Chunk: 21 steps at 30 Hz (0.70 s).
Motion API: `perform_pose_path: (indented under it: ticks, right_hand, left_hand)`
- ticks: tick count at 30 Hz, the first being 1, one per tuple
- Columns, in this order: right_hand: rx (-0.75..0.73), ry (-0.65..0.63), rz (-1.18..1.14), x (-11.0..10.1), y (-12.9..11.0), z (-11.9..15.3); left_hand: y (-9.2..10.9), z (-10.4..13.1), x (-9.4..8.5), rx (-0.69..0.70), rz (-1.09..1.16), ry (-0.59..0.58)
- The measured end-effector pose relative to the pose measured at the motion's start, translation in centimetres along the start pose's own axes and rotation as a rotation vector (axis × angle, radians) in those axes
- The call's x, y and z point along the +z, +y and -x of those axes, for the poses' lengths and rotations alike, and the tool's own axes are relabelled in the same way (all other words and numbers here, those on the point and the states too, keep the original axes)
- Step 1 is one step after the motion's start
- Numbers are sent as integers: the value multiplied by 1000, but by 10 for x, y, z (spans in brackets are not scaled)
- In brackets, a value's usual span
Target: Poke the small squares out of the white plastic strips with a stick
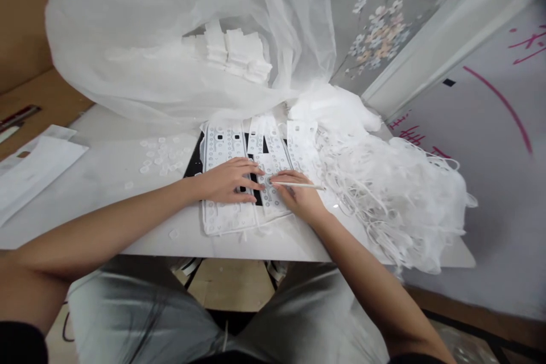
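Observation:
My left hand [232, 180] lies flat with its fingers stretched out, pressing on white sheets [222, 216] marked with rows of small round spots and a few square cutouts. My right hand [301, 196] is closed around a thin white stick-like tool [301, 184], which lies roughly level with one end by the fingertips. That hand rests on a narrow strip [269, 196] of the same spotted material. Under the sheets a black board [194, 162] shows at the left edge and through a gap between the fingers.
Right of the hands lies a big heap of white stringy material [396, 199]. Behind, a large translucent bag [170, 23] holds stacked white pieces [243, 54]. Small clear bits [162, 156] are scattered on the white table [111, 148]. White sheets [38, 165] lie far left.

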State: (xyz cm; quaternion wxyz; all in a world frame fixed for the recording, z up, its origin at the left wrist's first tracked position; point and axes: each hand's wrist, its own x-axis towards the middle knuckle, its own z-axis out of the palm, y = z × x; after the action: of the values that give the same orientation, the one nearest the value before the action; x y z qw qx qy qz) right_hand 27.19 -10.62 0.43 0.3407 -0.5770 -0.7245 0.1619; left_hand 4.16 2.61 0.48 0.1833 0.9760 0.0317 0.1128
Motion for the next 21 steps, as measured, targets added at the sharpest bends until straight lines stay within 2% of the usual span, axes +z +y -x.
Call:
perform_pose_path:
  ticks: [8,10,14,16,19,21]
  right_hand:
    - [71,6,-110,-2,7,-1]
    - [15,-1,-5,-1,5,1]
    - [-151,-60,359,6,-2,7]
    - [-176,-61,473,9,-3,7]
    - [-93,71,524,4,4,-1]
    - [19,265,503,-7,13,-6]
  left_hand:
    - [0,0,0,18,-1,25]
    - [1,0,0,17,2,26]
    - [1,-1,0,23,30,53]
    - [1,-2,1,28,32,62]
    - [0,-4,2,28,36,57]
    - [0,-4,2,28,42,45]
